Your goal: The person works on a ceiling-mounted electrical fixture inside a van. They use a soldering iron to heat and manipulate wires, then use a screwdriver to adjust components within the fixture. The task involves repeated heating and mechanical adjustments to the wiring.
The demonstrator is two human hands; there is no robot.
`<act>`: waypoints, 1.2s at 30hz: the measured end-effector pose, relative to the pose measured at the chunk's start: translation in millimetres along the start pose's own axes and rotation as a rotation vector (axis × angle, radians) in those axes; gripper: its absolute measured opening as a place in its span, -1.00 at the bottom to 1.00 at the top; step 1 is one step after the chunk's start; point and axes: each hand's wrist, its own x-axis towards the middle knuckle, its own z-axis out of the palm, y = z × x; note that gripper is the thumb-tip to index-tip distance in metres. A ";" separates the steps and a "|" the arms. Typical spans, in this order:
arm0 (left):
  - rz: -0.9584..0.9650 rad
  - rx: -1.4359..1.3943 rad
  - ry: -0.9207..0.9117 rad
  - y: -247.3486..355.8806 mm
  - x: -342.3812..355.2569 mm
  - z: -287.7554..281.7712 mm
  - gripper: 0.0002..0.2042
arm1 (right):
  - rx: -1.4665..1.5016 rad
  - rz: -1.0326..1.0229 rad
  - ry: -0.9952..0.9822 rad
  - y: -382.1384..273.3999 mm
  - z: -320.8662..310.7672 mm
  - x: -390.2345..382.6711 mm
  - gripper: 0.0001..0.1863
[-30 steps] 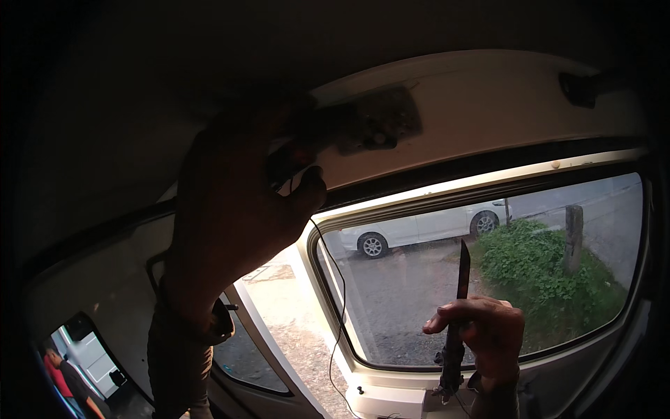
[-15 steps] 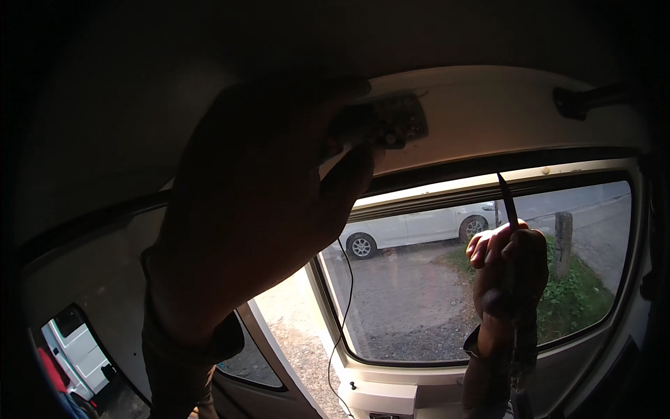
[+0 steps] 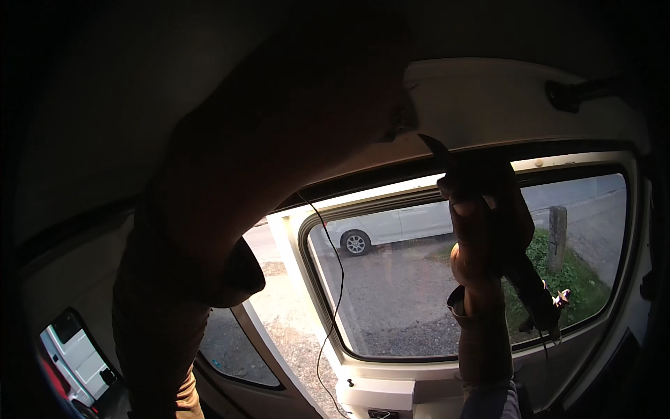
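Note:
My left hand (image 3: 356, 84) is raised to the upper panel at the top middle, dark against the ceiling. It covers most of a small dark unit (image 3: 400, 120) fixed there; its fingers are lost in shadow. My right hand (image 3: 488, 216), up in front of the window, is closed around a tool with a dark, curved, pointed blade (image 3: 435, 146). The blade tip points up and left, just below and right of the unit, apparently apart from it. The tool's lower end (image 3: 541, 304) sticks out below the fist. From under my left forearm hangs a thin dark wire (image 3: 340, 279).
A wide framed window (image 3: 391, 314) fills the middle right, with a white car (image 3: 412, 223) and a post (image 3: 557, 237) outside. A dark grab handle (image 3: 565, 96) juts out at upper right. Below the window is a white box-like ledge (image 3: 377, 395).
My right hand has moved up and left, bringing the blade from the window's top edge to near the unit. My left hand has shifted up and over the unit, hiding more of it.

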 end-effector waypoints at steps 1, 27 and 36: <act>-0.007 -0.024 -0.026 0.9 1.8 -3.8 -0.77 | 0.072 0.108 -0.015 0.1 2.4 1.1 -0.77; -0.158 -0.197 0.069 32.5 7.2 -6.3 -0.77 | -0.070 -0.184 -0.005 31.9 5.4 27.0 -0.64; -0.152 -0.275 0.070 21.0 8.8 -2.8 -0.83 | 0.010 -0.219 -0.023 37.2 6.8 26.9 -0.74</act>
